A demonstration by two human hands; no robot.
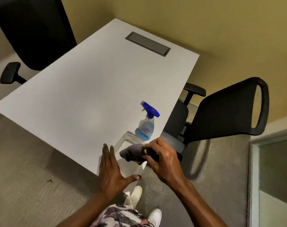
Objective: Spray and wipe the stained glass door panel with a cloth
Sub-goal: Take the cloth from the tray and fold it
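Note:
A clear spray bottle [146, 126] with a blue trigger head and blue liquid stands upright near the right edge of the white table [83, 89]. My right hand [162, 156] is closed around a grey cloth [133, 152] together with a black and yellow object, just above a clear plastic tub [123, 141] at the table's near corner. My left hand [111, 171] is flat and open, fingers spread, beside the tub at the table edge. The glass door panel [277, 171] shows at the lower right.
A black office chair [224, 112] stands right of the table, and another [33, 30] at the far left. A grey cable hatch [147, 43] is set into the far tabletop. Grey carpet covers the floor, and my white shoes [146, 205] are below.

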